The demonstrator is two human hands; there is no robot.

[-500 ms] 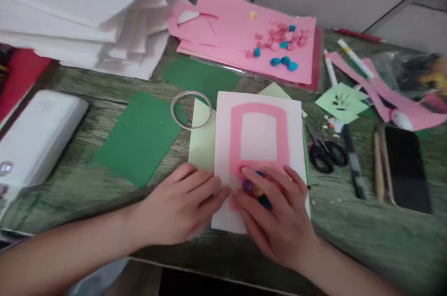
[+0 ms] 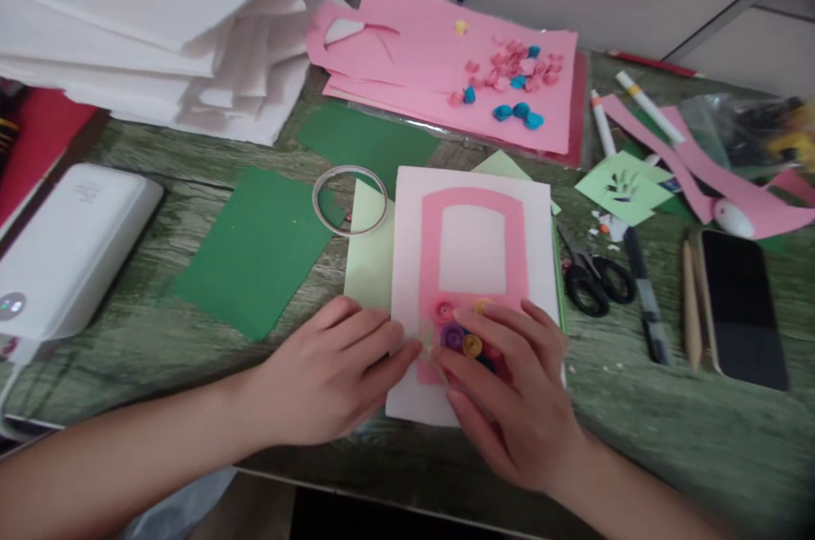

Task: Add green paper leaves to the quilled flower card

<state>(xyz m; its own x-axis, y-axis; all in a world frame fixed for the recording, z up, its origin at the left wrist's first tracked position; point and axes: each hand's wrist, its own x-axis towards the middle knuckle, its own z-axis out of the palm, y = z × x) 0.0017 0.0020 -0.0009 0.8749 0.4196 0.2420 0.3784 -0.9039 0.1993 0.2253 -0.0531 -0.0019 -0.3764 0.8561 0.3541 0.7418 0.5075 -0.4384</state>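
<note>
A pink paper shape like a handled basket (image 2: 430, 255) lies on a white card (image 2: 407, 226) in front of me. Rolled paper flowers, a purple one (image 2: 452, 338) and a yellow one (image 2: 472, 345) among them, sit on its lower part. My left hand (image 2: 347, 374) is curled at the card's left edge, thumb and forefinger pinched at a small pale green paper leaf (image 2: 426, 338). My right hand (image 2: 519, 387) arches over the flowers with fingers apart, its forefinger tip near the leaf. It partly hides the flowers.
Scissors (image 2: 592, 281), a capped pen (image 2: 646, 298) and a phone (image 2: 742, 306) lie to the right. Green paper (image 2: 258, 251), a tape ring (image 2: 318, 213) and a white power bank (image 2: 80, 243) are left. Pink sheets (image 2: 413, 39) with small paper blossoms lie behind.
My right hand's fingers have lifted and shifted slightly right, uncovering more of the pink, purple and yellow flowers. My left hand stays where it was.
</note>
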